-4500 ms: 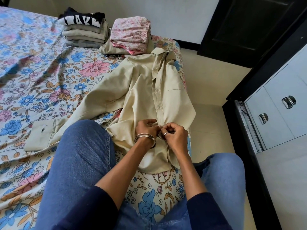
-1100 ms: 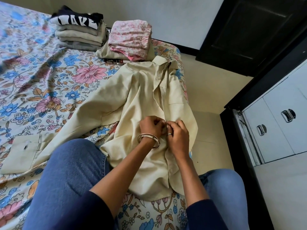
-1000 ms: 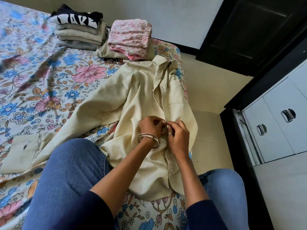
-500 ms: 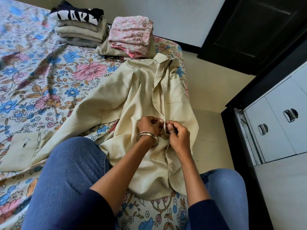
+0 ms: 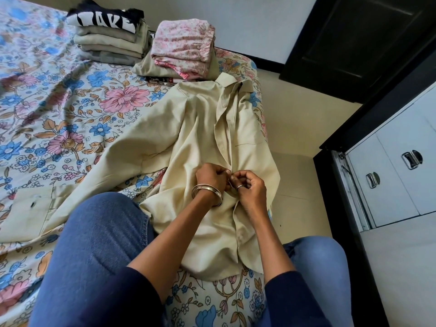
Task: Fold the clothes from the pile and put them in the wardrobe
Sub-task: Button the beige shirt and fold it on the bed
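A cream button-up shirt lies front-up on the floral bedsheet, collar pointing away from me and one long sleeve stretched out to the left. My left hand, with bangles on the wrist, and my right hand, wearing a ring, meet at the shirt's front placket about halfway down. Both pinch the placket edges with curled fingers. Below my hands the placket is closed; above them it gapes open up to the collar.
Two stacks of folded clothes stand at the far end of the bed: a grey-beige stack topped by a black printed top, and pink floral pieces on a beige garment. A wardrobe with white drawers stands on the right. My knees flank the shirt.
My hands have moved up the placket from near the hem to mid-shirt, still pinching the edges together. The view has shifted slightly.
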{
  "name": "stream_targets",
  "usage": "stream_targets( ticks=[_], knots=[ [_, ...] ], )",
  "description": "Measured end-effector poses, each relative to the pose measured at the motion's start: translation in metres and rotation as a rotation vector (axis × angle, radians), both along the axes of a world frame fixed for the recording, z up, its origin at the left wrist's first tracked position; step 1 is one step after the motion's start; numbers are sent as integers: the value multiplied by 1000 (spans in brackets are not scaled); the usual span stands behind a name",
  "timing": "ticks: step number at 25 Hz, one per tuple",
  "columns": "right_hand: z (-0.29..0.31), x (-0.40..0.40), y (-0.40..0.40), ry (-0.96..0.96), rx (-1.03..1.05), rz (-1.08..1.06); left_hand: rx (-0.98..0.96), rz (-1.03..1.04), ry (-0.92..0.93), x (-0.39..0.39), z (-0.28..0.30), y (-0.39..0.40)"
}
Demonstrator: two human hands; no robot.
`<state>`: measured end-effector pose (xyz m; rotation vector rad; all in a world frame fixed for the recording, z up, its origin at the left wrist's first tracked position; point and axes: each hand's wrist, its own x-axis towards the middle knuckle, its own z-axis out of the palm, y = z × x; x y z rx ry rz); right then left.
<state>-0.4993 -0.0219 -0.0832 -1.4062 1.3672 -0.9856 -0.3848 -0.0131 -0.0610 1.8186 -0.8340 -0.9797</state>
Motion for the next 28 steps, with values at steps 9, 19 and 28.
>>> stream_targets(
  ticks=[9, 19, 28],
  knots=[
    [-2, 5, 2, -34, -10, -23, -10, -19, -149, 0, -4, 0],
    [-4, 9, -1, 174, -41, -76, -139, -53, -151, -4, -11, 5],
    [-10, 0, 0, 82, -60, -38, -70, -43, 17, -1, -18, -3]
  ],
)
